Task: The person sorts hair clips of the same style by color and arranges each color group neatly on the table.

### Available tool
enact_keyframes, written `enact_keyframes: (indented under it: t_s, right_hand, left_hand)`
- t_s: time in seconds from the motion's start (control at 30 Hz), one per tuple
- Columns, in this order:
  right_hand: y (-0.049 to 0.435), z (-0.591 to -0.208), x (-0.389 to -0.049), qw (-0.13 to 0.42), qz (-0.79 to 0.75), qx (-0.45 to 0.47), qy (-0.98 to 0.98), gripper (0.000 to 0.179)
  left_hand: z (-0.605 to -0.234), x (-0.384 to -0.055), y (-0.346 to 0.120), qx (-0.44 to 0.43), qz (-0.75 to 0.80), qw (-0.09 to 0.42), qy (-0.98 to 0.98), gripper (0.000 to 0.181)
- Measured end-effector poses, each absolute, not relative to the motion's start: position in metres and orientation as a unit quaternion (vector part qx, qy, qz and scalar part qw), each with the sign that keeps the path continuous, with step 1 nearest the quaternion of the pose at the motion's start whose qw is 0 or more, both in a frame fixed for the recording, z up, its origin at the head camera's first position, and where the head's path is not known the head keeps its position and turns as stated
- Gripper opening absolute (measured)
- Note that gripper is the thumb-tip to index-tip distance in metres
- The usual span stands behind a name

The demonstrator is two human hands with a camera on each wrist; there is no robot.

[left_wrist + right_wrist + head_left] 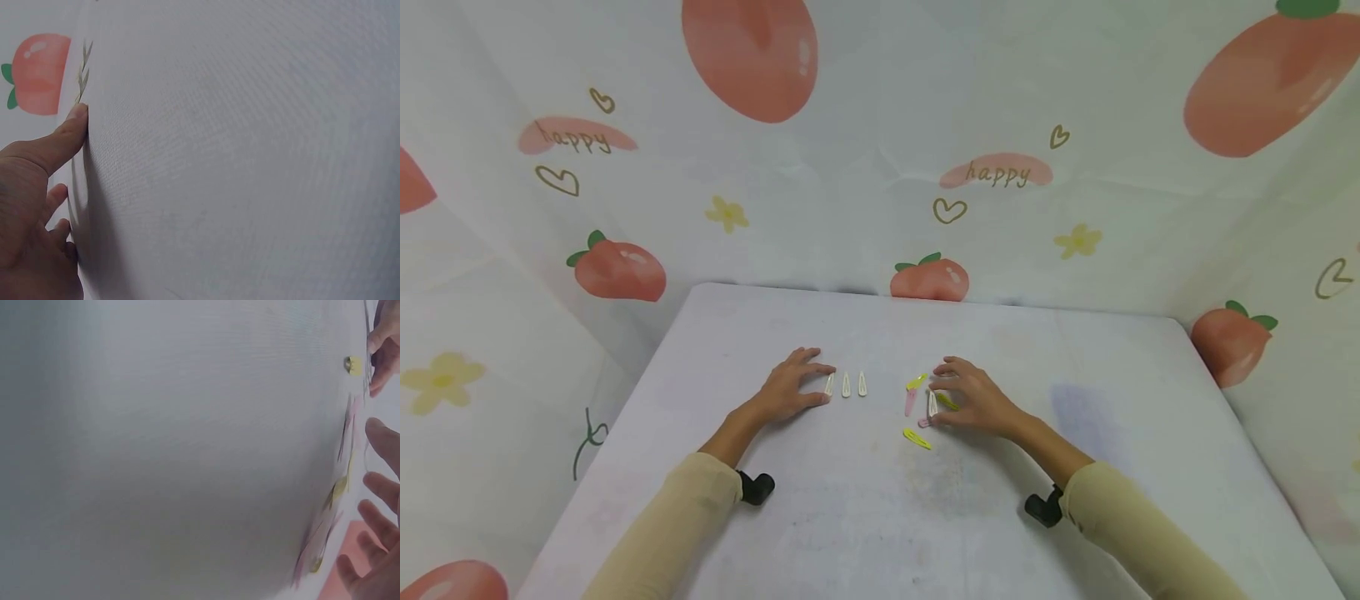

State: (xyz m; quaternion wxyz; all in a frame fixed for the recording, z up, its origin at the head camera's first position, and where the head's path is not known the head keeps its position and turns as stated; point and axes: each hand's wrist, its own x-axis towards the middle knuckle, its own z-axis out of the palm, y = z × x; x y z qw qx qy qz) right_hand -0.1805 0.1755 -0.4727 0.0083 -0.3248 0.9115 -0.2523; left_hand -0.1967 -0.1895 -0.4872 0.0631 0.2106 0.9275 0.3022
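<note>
My left hand (pixel 792 387) is at the left end of a short row of white snap hair clips. Its thumb and index finger pinch the outermost white hair clip (pixel 830 383) by its two ends. Two more white hair clips, the middle one (pixel 846 384) and the right one (pixel 862 383), lie side by side on the table. Across from them, my right hand (pixel 981 402) holds another white hair clip (pixel 932 404) lengthwise between thumb and index finger. In the right wrist view the other fingers (pixel 378 522) of that hand are spread.
Around the right hand lie a yellow clip (pixel 916 382), a pink clip (pixel 911 403), a yellow-green clip (pixel 948 402) partly behind the fingers, and a pink clip (pixel 923 423). Another yellow clip (pixel 917 439) lies nearer. The white table (pixel 850 533) meets a printed cloth (pixel 850 208) behind.
</note>
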Motion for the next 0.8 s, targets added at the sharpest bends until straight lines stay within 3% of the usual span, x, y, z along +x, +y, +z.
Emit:
enact_keyframes:
  t_s: [0.27,0.8]
  right_hand:
    - [0.142,-0.472,-0.195,0.002,-0.261,-0.298,0.918,0.048]
    - [0.081,-0.476,-0.208,0.049,-0.208,-0.295,0.931,0.045]
  left_hand:
    - [-0.485,-0.196,-0.189,0.209,0.3,0.063,0.928,0.047]
    - [-0.488,-0.197,-0.188,0.198,0.301,0.073,0.93,0.048]
